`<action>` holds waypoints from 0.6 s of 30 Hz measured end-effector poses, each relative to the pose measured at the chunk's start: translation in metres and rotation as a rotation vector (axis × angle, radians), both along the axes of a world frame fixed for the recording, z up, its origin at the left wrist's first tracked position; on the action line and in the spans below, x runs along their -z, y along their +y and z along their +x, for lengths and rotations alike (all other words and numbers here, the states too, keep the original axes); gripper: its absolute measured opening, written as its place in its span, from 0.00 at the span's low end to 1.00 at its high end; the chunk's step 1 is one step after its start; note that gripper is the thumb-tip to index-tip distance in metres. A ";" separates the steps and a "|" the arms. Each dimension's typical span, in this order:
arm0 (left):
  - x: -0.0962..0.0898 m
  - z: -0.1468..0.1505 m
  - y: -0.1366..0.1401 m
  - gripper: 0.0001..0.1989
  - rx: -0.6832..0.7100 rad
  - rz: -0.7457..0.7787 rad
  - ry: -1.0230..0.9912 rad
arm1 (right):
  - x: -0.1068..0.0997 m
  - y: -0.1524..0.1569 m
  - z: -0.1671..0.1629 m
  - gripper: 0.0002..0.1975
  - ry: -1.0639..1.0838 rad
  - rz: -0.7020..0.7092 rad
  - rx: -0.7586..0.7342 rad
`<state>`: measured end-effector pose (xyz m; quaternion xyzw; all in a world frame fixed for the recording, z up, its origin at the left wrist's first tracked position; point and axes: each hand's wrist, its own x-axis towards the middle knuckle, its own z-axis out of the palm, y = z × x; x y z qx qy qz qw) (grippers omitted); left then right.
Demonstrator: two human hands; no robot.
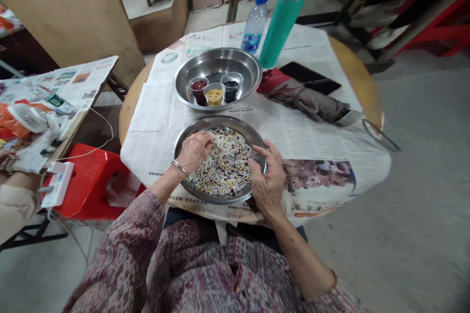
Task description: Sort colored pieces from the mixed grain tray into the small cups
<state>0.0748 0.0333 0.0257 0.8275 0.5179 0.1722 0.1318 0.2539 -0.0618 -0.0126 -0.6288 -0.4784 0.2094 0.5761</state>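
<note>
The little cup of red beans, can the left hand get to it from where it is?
Probably yes: the left hand is in the near tray, and nothing blocks the way to the cup of red beans.

shiny metal, matt paper
two glossy steel pans [253, 138] [218, 64] on matt newsprint [308, 137]; smooth plastic bottles [287, 12] [255, 22]; folded cloth [301, 95], perhaps rough; wooden table [358, 76].
</note>
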 end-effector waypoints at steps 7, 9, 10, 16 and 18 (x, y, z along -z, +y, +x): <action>-0.015 -0.003 0.000 0.07 -0.259 -0.381 -0.600 | 0.001 0.000 0.000 0.13 0.006 0.011 0.002; -0.020 -0.004 0.002 0.09 -0.288 -0.592 -0.813 | 0.001 0.000 0.000 0.14 -0.001 0.009 -0.003; -0.022 -0.004 0.004 0.10 -0.295 -0.681 -0.903 | 0.001 0.000 0.000 0.14 -0.004 0.008 -0.006; -0.018 0.000 0.008 0.05 -0.276 -0.562 -0.753 | 0.001 0.001 0.000 0.14 -0.013 0.014 -0.007; -0.014 0.002 0.008 0.04 -0.219 -0.341 -0.491 | 0.002 0.001 0.000 0.14 -0.015 0.008 -0.009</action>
